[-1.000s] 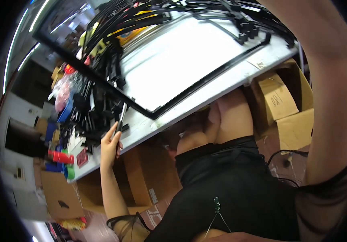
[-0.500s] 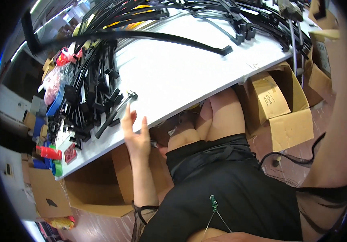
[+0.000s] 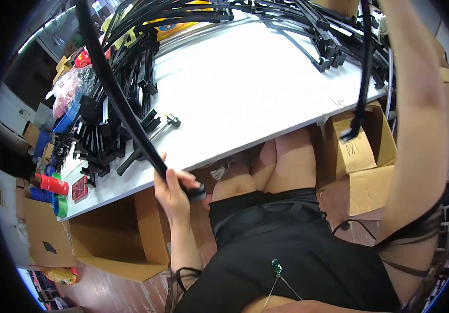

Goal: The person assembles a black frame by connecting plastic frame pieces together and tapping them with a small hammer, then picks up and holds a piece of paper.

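My left hand [image 3: 172, 195] is closed around a long black bar [image 3: 122, 107], close to the bar's lower end, just off the table's near edge. The bar slants up and away to the left, out of the top of the picture. On the right hangs another black length [image 3: 364, 73] with an angled end piece; whether it joins the bar I hold cannot be seen. My right arm [image 3: 417, 115] reaches up along the right side, its hand beyond the upper edge. A hammer [image 3: 171, 121] with a dark grip lies on the table, partly behind the held bar.
Black bars are heaped on the white table [image 3: 245, 83] at its left and far sides. Open cardboard boxes stand below the near edge, one at left [image 3: 115, 261] and one at right [image 3: 373, 188]. A red bottle [image 3: 53, 184] sits at the left corner.
My left hand, open and empty before, has closed on the black bar. The bar, earlier lying across above the table, has swung to a steep slant. My right arm has shifted left.
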Demonstrator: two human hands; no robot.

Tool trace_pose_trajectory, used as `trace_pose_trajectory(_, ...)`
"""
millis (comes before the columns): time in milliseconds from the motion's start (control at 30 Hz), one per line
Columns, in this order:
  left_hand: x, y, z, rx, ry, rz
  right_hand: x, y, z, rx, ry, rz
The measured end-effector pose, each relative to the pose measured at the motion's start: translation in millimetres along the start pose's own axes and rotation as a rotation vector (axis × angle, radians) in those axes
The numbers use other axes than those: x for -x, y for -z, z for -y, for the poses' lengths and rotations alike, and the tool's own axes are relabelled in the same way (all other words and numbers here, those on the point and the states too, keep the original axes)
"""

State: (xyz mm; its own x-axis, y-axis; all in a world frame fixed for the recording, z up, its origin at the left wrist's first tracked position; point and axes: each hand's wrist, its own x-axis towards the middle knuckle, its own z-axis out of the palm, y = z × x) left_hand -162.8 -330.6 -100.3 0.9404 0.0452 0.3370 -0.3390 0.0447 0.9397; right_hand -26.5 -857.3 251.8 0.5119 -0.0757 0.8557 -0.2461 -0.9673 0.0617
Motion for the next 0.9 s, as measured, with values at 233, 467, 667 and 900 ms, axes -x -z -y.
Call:
trace_pose_trajectory(233,30,62,-8,-0.124,0.255,-0.013,144,-199,77,-0.972,-0.708,0.437)
trace_pose_trajectory(467,8,56,-19,-0.128,0.436,0.022,222,-245,144,-1.050,-0.763,0.910)
trace_pose_trajectory(667,-50,7,3,0.110,0.447,0.089,230,-268,134,-0.700,-0.352,1.048)
trace_pose_trajectory(900,-73,-14,45,-0.196,0.310,0.018,242,-52,56,-0.167,0.258,0.104)
